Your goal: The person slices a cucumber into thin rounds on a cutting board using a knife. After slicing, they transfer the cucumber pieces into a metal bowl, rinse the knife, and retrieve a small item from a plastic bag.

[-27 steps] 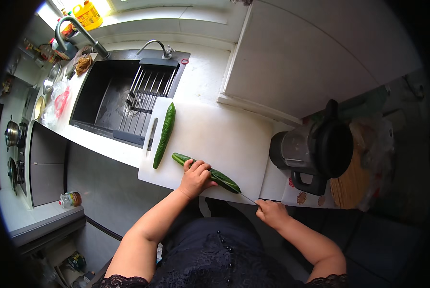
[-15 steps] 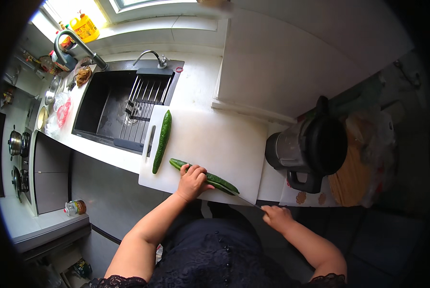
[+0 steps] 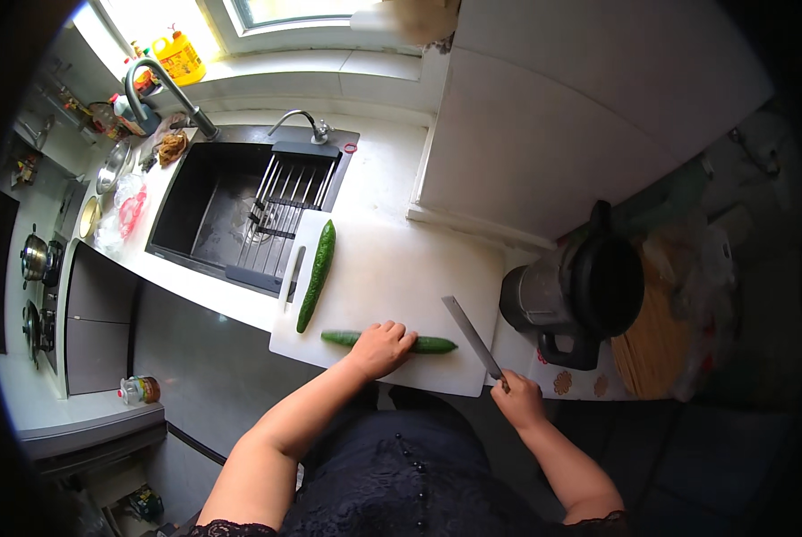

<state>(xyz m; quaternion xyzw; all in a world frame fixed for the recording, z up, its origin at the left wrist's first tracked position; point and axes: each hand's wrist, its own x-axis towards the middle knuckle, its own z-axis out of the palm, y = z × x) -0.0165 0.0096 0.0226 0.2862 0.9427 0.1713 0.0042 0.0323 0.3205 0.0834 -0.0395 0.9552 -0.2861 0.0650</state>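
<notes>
A dark green cucumber [image 3: 434,345] lies crosswise near the front edge of the white cutting board [image 3: 401,259]. My left hand [image 3: 383,349] is closed over its middle and hides that part. In my right hand [image 3: 519,400], at the board's front right corner, is a kitchen knife [image 3: 474,340] gripped by its handle. Its blade points away from me and to the left, apart from the cucumber's right end. A second cucumber [image 3: 317,277] rests whole along the board's left side, beside the handle slot. Whether the held cucumber is cut through cannot be made out.
Left of the board is a dark sink [image 3: 206,192] with a metal drying rack [image 3: 285,199], which the board's corner meets. A blender jug [image 3: 567,300] stands close on the right. Plastic bags [image 3: 123,215] and bowls are at the far left.
The knife has come away from the cucumber's right end and swung up, blade pointing away. Under my left hand the cucumber has turned from slanting to nearly level across the board.
</notes>
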